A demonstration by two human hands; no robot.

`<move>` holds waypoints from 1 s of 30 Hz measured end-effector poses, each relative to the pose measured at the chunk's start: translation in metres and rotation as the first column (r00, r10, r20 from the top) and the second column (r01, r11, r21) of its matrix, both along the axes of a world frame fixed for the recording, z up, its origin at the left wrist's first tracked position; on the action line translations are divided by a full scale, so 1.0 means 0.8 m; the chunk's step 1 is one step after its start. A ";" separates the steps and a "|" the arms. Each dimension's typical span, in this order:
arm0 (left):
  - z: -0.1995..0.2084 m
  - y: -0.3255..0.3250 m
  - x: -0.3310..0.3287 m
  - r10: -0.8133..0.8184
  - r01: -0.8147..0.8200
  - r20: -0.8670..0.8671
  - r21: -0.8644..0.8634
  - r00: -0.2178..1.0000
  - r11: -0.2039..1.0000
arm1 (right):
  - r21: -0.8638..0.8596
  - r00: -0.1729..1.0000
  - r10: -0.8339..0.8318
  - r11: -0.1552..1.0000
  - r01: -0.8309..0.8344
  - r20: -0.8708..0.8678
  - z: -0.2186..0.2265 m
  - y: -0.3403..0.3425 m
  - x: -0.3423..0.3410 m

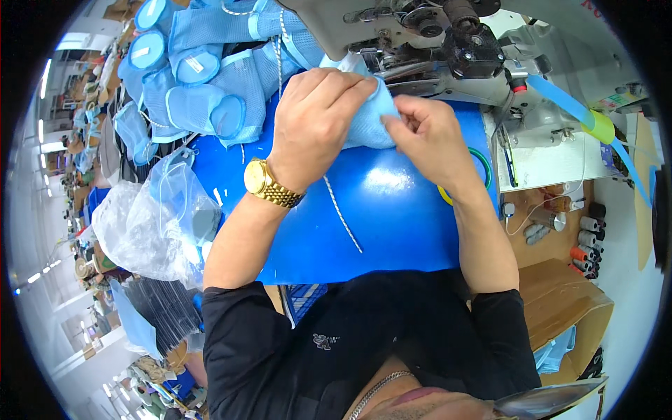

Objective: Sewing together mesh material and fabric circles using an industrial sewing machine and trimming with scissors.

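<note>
A light-blue mesh fabric piece [369,126] is bunched between my hands, just in front of the sewing machine [420,42]. My left hand [315,119], above a gold watch, is closed over the left side of the fabric, with its fingertips at the upper edge. At the right edge, my right hand [428,133] pinches the cloth between thumb and bent fingers. Part of the fabric is hidden behind my left fingers. A black-and-white cord [343,215] trails over the blue tabletop [315,245] below my left hand.
Several blue mesh pouches [203,105] with round ends are heaped at the far left. Clear plastic bags [143,227] hang by the left edge. Blue tape [560,98] runs to the machine from the right. A cardboard box [567,308] and thread spools [588,241] are at right.
</note>
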State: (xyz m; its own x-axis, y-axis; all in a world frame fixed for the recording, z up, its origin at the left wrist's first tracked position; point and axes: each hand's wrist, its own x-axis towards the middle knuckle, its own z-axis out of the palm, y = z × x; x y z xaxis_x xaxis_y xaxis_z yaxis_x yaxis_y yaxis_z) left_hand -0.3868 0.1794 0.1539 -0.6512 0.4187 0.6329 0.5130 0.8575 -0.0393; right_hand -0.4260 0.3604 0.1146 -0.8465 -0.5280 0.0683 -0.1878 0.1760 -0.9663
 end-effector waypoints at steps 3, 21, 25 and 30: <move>-0.004 -0.001 -0.002 0.014 -0.014 0.005 -0.005 1.000 1.000 | -0.089 1.000 -0.013 0.996 0.012 -0.012 0.001 -0.002 -0.003; -0.001 -0.014 0.003 -0.020 0.020 -0.032 -0.022 0.999 1.000 | 0.048 0.990 0.064 0.997 -0.058 -0.122 0.014 -0.001 -0.015; 0.004 0.001 0.006 0.016 -0.016 0.035 0.003 0.999 1.000 | -0.018 0.993 -0.016 1.000 0.014 -0.118 0.014 -0.003 -0.013; 0.013 -0.006 0.001 0.014 -0.013 0.039 -0.039 0.999 0.999 | 0.057 0.984 0.058 0.997 -0.049 -0.166 0.018 -0.001 -0.020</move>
